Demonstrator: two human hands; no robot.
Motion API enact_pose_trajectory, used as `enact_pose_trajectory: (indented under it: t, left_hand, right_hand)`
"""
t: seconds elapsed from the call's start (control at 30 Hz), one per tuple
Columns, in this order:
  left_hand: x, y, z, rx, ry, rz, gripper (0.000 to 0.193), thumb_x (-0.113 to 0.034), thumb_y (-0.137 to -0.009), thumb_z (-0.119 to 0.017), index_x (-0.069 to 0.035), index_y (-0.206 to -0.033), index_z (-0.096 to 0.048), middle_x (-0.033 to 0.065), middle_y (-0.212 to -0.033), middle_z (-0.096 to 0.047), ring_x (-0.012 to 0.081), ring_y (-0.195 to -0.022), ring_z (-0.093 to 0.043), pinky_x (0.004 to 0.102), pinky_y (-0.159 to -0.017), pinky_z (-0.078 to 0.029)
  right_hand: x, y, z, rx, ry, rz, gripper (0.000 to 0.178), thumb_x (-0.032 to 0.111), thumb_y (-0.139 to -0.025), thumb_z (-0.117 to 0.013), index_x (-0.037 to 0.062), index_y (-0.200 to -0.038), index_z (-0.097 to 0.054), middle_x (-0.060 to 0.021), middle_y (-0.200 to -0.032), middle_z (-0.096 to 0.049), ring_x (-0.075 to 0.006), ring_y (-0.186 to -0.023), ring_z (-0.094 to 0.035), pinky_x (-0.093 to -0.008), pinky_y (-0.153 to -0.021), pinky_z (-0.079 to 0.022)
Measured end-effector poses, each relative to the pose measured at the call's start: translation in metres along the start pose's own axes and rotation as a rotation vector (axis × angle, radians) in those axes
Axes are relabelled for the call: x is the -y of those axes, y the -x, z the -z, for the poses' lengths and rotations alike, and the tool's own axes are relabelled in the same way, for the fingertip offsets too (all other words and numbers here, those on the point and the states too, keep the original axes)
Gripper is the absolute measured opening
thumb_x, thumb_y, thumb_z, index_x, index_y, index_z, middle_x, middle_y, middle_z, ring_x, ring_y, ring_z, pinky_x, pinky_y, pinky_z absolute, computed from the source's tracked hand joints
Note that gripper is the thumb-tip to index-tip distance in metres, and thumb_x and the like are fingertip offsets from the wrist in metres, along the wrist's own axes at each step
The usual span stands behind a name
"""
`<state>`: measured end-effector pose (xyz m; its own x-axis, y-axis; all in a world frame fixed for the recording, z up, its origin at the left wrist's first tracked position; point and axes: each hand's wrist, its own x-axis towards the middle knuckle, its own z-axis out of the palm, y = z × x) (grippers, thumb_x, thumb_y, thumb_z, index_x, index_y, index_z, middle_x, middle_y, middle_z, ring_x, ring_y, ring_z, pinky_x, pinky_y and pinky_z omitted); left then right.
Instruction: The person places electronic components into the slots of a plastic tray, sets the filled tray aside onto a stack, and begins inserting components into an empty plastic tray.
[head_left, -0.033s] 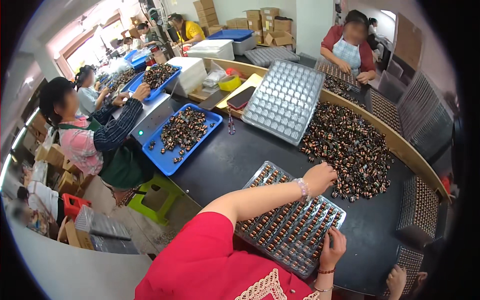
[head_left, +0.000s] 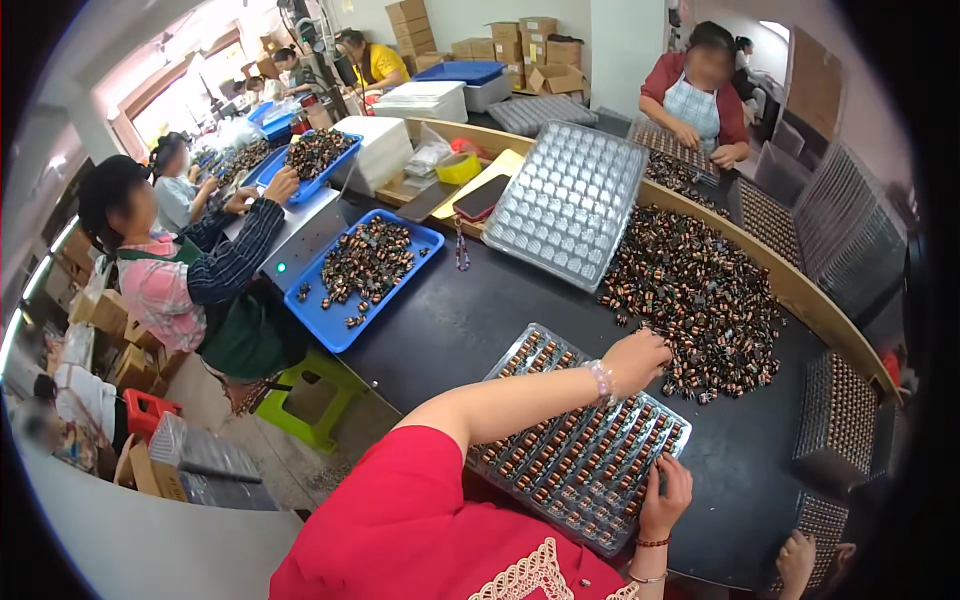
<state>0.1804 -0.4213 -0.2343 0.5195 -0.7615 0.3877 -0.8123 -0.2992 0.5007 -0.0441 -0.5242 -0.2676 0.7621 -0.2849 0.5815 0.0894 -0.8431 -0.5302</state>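
Note:
My left hand (head_left: 637, 362), with a beaded bracelet at its wrist, reaches across a clear plastic tray (head_left: 684, 432) to the near edge of a big pile of small copper-wound coils (head_left: 705, 290). Its fingers are bent together against the pile; whatever they pinch is too small to make out. Rows of upright coils (head_left: 570, 452) fill most of the tray's pockets. At the tray's right edge my right hand (head_left: 666, 497) has its fingers closed on the rim, a dark red bracelet on that wrist. My left forearm covers part of the tray.
An unfilled clear tray (head_left: 570, 200) leans at the back beside the pile. To the left lies a blue tray (head_left: 428, 247) of loose coils. A wooden ledge (head_left: 800, 285) borders the table; stacked filled trays (head_left: 840, 415) stand right. Co-workers sit left and across; another person's hand (head_left: 795, 560) shows lower right.

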Motion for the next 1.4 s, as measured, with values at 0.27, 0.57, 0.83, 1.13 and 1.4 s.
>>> enact_pose_trajectory:
  t: [0.27, 0.57, 0.83, 1.13, 1.4]
  left_hand:
    - [-0.033, 0.066, 0.015, -0.016, 0.467, 0.116, 0.013, -0.008, -0.075, -0.065, -0.002, -0.084, -0.057, 0.0111, -0.084, -0.057, 0.025, -0.08, -0.058, 0.0339, -0.072, -0.047]
    - [-0.039, 0.111, 0.043, -0.088, 0.331, 0.249, 0.017, -0.003, -0.07, -0.071, -0.003, -0.086, -0.063, 0.0084, -0.093, -0.065, 0.0193, -0.09, -0.061, 0.0311, -0.082, -0.047]
    - [-0.067, 0.124, 0.021, 0.196, 0.343, 0.065, 0.018, -0.005, -0.067, -0.071, -0.006, -0.081, -0.061, 0.0051, -0.089, -0.063, 0.025, -0.094, -0.054, 0.0372, -0.084, -0.043]
    - [-0.078, 0.132, 0.002, 0.282, 0.224, -0.119, 0.015, -0.009, -0.069, -0.069, -0.008, -0.081, -0.061, 0.0034, -0.09, -0.062, 0.0258, -0.099, -0.052, 0.0384, -0.088, -0.041]
    - [-0.075, 0.137, 0.002, 0.218, 0.252, -0.13, 0.013, -0.011, -0.07, -0.069, -0.007, -0.08, -0.061, 0.0044, -0.089, -0.063, 0.0259, -0.094, -0.054, 0.0381, -0.085, -0.041]
  right_hand:
    - [-0.001, 0.004, 0.003, -0.03, -0.01, -0.024, 0.015, 0.001, -0.074, -0.066, 0.0019, -0.089, -0.063, -0.0114, -0.094, -0.065, -0.0284, -0.084, -0.06, -0.0367, -0.076, -0.045]
    - [0.002, -0.006, 0.003, -0.041, -0.087, -0.064, 0.014, 0.003, -0.075, -0.068, 0.0001, -0.088, -0.065, -0.0116, -0.097, -0.067, -0.0279, -0.087, -0.063, -0.0343, -0.076, -0.049]
    - [0.025, 0.019, 0.026, 0.106, -0.183, -0.05, 0.018, 0.003, -0.07, -0.07, 0.0044, -0.088, -0.066, -0.0077, -0.094, -0.067, -0.0235, -0.083, -0.062, -0.032, -0.074, -0.05]
    - [0.025, 0.029, 0.028, 0.285, -0.172, 0.002, 0.018, 0.004, -0.068, -0.07, 0.0061, -0.085, -0.066, -0.0042, -0.094, -0.067, -0.022, -0.083, -0.06, -0.0323, -0.072, -0.049]
    - [0.023, 0.032, 0.019, 0.192, -0.218, 0.035, 0.021, 0.006, -0.073, -0.068, 0.0059, -0.094, -0.064, -0.0059, -0.094, -0.065, -0.0227, -0.083, -0.061, -0.0335, -0.074, -0.048]
